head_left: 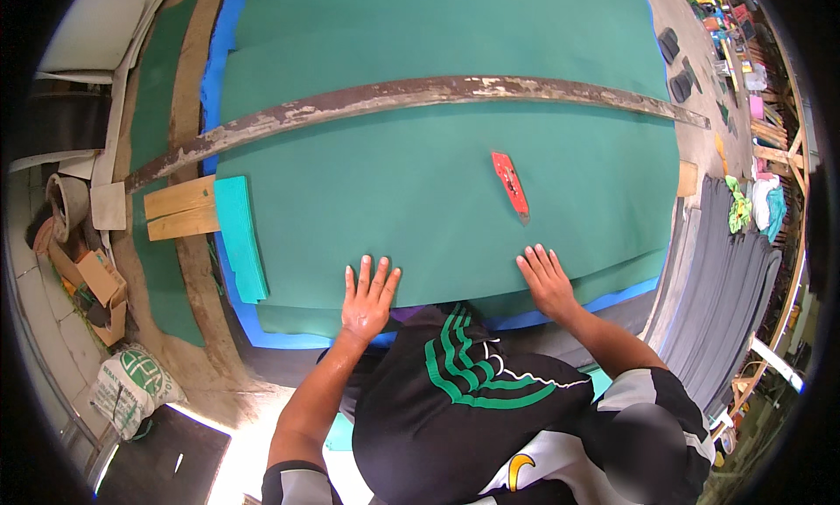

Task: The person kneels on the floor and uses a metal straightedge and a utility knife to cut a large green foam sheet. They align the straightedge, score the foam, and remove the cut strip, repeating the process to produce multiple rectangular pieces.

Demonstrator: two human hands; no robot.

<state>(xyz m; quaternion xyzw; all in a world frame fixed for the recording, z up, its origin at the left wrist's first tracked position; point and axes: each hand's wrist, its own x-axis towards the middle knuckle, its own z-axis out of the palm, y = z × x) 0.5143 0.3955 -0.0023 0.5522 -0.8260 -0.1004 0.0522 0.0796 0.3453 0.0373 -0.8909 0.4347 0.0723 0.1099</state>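
Note:
A large green sheet [394,190] lies flat in front of me over other green and blue layers. Palm down near its front edge, my left hand [367,304] rests with fingers stretched out and holds nothing. Farther right, my right hand [549,284] also lies flat on the sheet, fingers extended and nothing in them. A red utility knife [509,185] sits on the sheet beyond my right hand, out of its reach by a short gap. Across the sheet, farther away, stretches a long worn brown wooden bar [437,91].
On the sheet's left end lies a turquoise board [241,238], with a wooden plank [181,209] beside it. Dark grey sheets [722,277] are stacked at right. At lower left are a white sack [136,391] and a cardboard box [103,282]. Black footwear [680,87] sits at far right.

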